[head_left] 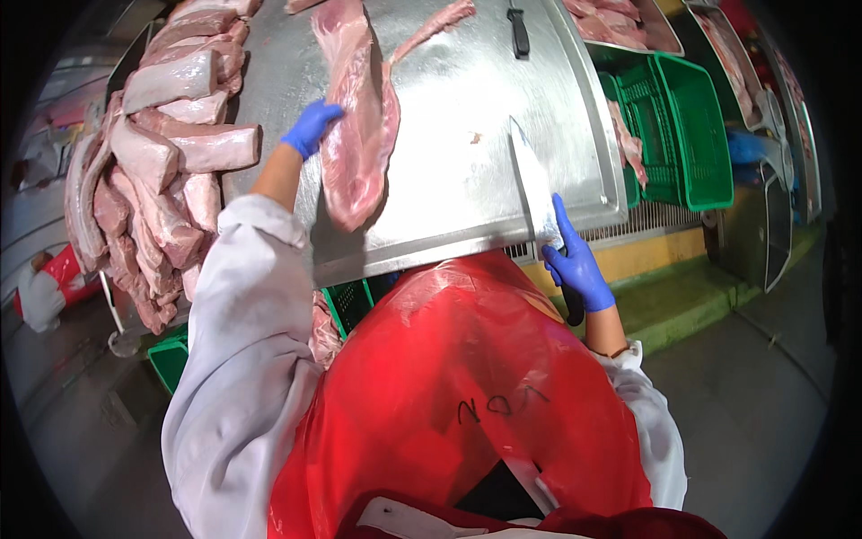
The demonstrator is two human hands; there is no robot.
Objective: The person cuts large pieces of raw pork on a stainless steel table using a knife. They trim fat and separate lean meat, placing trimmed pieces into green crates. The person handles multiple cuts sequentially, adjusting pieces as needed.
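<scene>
My left hand (312,127), in a blue glove, rests its fingers on the left edge of a long slab of raw pink meat (357,135) that lies on the steel table (449,180). In a blue glove too, my right hand (575,262) grips the dark handle of a broad cleaver-like knife (533,180). Its blade points away from me over the table's near right part, apart from the slab. A red apron covers my front.
A heap of raw meat cuts (153,171) is stacked at the table's left. Green crates (691,135) stand to the right, with metal trays of meat (620,27) behind. Another dark-handled knife (518,31) lies at the table's far side. A thin meat strip (431,27) lies nearby.
</scene>
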